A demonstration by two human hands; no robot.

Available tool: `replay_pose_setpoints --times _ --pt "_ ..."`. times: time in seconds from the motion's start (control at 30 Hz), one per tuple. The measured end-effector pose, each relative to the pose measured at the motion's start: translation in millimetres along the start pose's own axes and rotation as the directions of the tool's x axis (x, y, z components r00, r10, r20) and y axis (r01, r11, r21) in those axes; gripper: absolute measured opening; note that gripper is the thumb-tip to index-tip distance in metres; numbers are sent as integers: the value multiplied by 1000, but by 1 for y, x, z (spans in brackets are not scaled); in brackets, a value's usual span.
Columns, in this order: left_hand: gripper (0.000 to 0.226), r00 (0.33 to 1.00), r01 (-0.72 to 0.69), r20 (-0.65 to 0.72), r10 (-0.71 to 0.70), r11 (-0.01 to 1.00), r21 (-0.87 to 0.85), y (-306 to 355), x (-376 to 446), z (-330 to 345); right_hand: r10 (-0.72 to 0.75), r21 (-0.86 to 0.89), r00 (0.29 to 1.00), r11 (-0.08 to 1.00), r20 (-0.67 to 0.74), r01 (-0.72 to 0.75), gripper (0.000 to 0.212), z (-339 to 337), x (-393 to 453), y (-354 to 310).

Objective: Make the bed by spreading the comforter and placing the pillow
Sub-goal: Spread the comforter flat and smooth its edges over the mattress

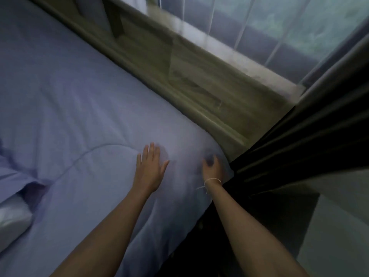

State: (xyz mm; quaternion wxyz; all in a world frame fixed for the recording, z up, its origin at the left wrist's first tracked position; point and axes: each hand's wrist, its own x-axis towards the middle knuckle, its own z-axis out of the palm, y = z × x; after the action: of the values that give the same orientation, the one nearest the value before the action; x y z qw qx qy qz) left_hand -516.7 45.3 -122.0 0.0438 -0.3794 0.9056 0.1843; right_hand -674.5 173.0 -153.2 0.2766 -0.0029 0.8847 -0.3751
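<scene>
A pale lavender comforter [65,108] covers the bed and fills the left half of the view. My left hand [150,168] lies flat on it with straight fingers, near the bed's right corner. My right hand [212,166] is at that corner, its fingers curled into the comforter's edge; the frame is blurred there. A white pillow [14,218] shows at the lower left, partly tucked under a fold of the comforter.
A wooden ledge [191,84] runs along the bed's far side under a window [279,27]. A dark curtain [299,148] hangs at the right, touching the bed corner. Pale floor [339,226] shows at the lower right.
</scene>
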Motion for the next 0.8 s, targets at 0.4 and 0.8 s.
replay_pose_setpoints --times 0.4,0.8 --pt "44 939 -118 -272 208 942 314 20 47 70 -392 13 875 911 -284 412 16 30 63 41" --pt "56 941 -301 -41 335 888 347 63 62 75 -467 9 855 877 -223 481 51 22 64 52"
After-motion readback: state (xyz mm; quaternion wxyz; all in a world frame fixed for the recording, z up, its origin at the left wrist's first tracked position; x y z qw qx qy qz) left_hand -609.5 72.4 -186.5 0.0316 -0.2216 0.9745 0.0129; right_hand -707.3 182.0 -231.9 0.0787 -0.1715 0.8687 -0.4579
